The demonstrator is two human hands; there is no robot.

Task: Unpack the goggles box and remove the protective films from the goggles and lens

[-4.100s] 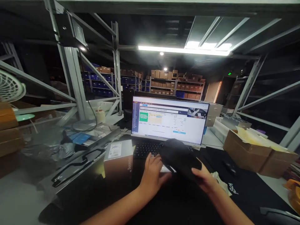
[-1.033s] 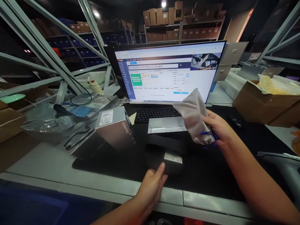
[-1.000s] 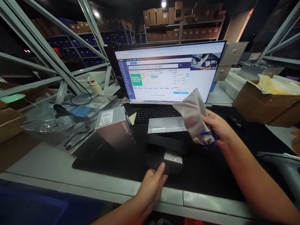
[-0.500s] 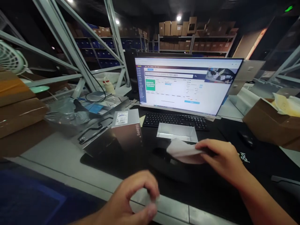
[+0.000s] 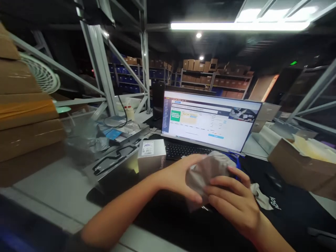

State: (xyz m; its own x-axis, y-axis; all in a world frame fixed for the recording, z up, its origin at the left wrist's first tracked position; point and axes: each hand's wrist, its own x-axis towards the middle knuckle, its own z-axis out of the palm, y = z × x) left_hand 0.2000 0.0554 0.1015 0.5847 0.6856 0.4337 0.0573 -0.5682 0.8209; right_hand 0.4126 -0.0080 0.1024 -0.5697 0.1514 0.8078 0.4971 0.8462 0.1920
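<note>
Between my two hands is a greyish crumpled bundle, in front of the monitor; wrapping paper seems to be part of it, but blur hides what is inside. My left hand curves around its left side with the thumb below. My right hand presses its fingers on the front and right side. Bright blue cord-like strands show just behind the bundle. A crumpled pale piece of paper or cloth lies right of my right hand. Left of my left hand stands a silver-grey box with a white label.
A monitor and a keyboard stand behind the hands. A black desk mat covers the worktop. An open cardboard box and a mouse are at right. Cardboard boxes are stacked at left near plastic bags.
My left hand has moved up and right to the grey bundle. My right hand no longer holds the white sheet out alone. The view has tilted upward; the open silver tray is no longer clearly visible.
</note>
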